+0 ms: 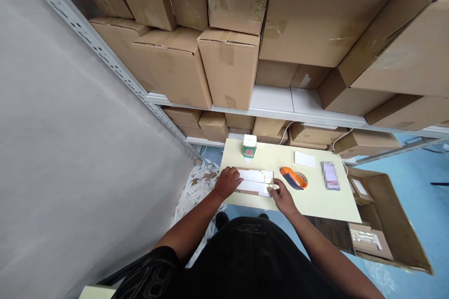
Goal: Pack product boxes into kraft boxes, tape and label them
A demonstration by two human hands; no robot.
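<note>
A flat white box (255,181) with brown cardboard edges lies on the pale yellow table (315,201), near its front left. My left hand (228,182) rests on the box's left end, fingers curled over it. My right hand (280,195) pinches the box's right front corner. An orange tape dispenser (293,178) sits just right of the box.
A small white and green box (249,145) stands at the table's back left. A white card (305,159) and a blurred packet (330,175) lie to the right. An open cardboard carton (382,219) sits on the blue floor at right. Shelves of cartons (228,65) rise behind. White paper strips (196,191) litter the floor at left.
</note>
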